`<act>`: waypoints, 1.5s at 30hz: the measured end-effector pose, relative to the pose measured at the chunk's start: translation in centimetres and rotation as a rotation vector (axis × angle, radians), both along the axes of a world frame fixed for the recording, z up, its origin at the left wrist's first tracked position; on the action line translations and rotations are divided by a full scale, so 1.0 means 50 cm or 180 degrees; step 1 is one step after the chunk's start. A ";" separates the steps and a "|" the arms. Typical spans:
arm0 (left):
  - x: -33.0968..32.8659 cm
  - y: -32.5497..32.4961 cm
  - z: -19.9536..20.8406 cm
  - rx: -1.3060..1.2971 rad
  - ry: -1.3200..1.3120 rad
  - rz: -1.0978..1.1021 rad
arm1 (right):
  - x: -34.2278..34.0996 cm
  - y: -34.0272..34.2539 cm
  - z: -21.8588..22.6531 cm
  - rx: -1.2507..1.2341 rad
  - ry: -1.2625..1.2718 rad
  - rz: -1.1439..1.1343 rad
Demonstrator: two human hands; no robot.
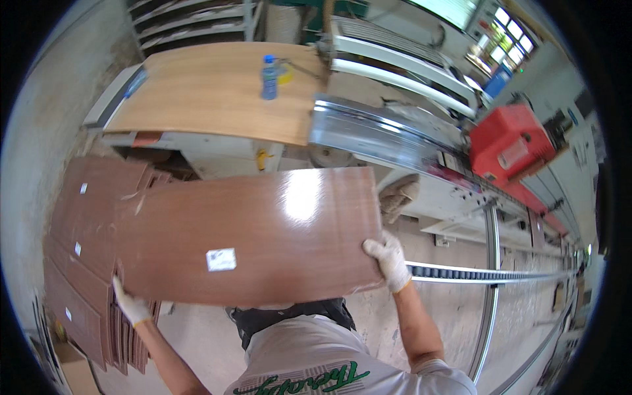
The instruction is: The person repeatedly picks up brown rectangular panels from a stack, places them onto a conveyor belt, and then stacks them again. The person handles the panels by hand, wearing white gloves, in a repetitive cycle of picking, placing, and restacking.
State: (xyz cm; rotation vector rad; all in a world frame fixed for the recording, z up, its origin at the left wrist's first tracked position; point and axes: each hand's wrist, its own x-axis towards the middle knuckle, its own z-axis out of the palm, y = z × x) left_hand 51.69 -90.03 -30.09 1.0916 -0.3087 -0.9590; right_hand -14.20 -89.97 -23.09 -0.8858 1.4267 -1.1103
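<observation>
A large brown panel (263, 217) with a glossy face and a white label (220, 259) is held level in front of my body. My right hand (390, 261), in a white glove, grips its right edge near the lower corner, thumb on top. At the lower left corner, my gloved left hand (133, 308) holds the panel's edge; some of its fingers are hidden. The panel's left end overlaps a stack of similar brown panels (79, 224), several bearing small white labels.
Beyond the panel stands a wood-topped table (197, 85) with a blue-capped bottle (269, 79) and yellow tape (285, 72). A metal-railed machine bed (375, 131) leads right to a red machine (510, 145). A roller rail (487, 274) runs right of my right hand.
</observation>
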 end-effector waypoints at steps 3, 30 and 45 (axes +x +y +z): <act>-0.184 -0.253 -0.020 -0.0082 -0.0029 -0.0678 | -0.216 -0.026 -0.023 -0.0070 0.0095 -0.0453; -1.131 -0.560 0.003 0.1165 -0.1117 -0.2807 | -0.393 -0.384 -0.189 -0.0668 -0.0736 -0.4969; -1.510 -0.421 -0.015 0.1044 -0.0715 -0.3365 | -0.808 -0.237 -0.262 -0.1123 -0.0550 -0.5182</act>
